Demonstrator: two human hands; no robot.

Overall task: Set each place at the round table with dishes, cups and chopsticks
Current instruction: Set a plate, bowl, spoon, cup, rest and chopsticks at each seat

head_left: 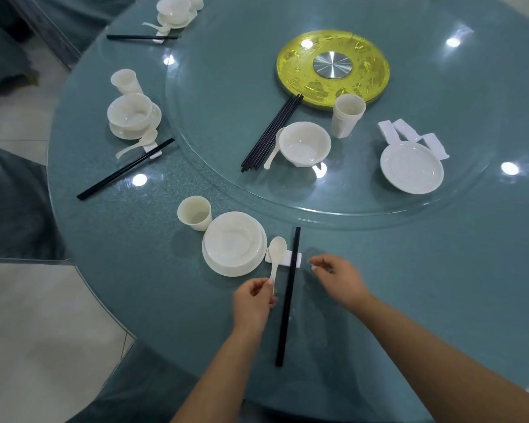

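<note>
At the near place a white bowl [234, 241] sits on a plate [217, 265], with a cup [194, 212] to its left. A white spoon [277, 251] lies with its head on a white rest [298, 260]. My left hand [252, 303] pinches the spoon's handle end. Black chopsticks [288, 296] lie across the rest, pointing away from me. My right hand [338, 280] hovers just right of the rest, fingers loosely curled, holding nothing.
On the glass turntable [214, 96] lie spare chopsticks [271, 134], a bowl [304, 143] with a spoon, stacked cups [347, 116], a plate [411, 167] and three rests [409, 134]. Two set places [133, 117] stand at the left rim. A yellow disc [293, 65] marks the centre.
</note>
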